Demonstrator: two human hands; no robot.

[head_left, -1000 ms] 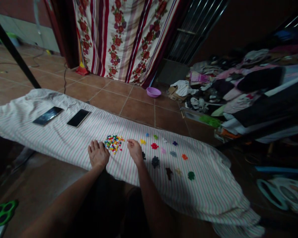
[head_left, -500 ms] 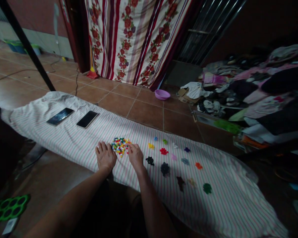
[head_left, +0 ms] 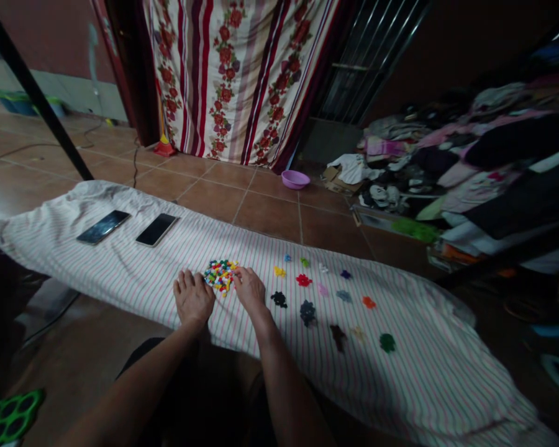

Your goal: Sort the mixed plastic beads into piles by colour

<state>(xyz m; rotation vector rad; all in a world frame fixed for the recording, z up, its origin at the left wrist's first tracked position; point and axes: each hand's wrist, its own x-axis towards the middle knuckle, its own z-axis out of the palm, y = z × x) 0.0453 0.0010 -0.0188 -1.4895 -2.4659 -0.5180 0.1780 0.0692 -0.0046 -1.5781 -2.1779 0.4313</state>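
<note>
A heap of small multicoloured pieces (head_left: 220,276) lies on a striped cloth (head_left: 190,242). My left hand (head_left: 193,298) rests flat against the heap's left side, fingers stretched out, holding nothing. At the heap's right edge my right hand (head_left: 250,288) has its fingers bent together in a pinch; whatever is between the fingertips is too small to make out. To the right, little piles are sorted by colour, among them yellow pieces (head_left: 279,272), red pieces (head_left: 303,280), black pieces (head_left: 279,299), dark grey pieces (head_left: 308,312), orange pieces (head_left: 368,302) and dark green pieces (head_left: 387,343).
Two phones lie on the cloth at left, a left phone (head_left: 103,227) and a right phone (head_left: 157,230). Beyond on the tiled floor stand a purple basin (head_left: 295,180) and a heap of clothes (head_left: 447,155). A flowered curtain (head_left: 242,81) hangs behind.
The whole view has shifted slightly, so the scene sits a little further left. Both hands stay by the heap, with the right fingers still at its right edge.
</note>
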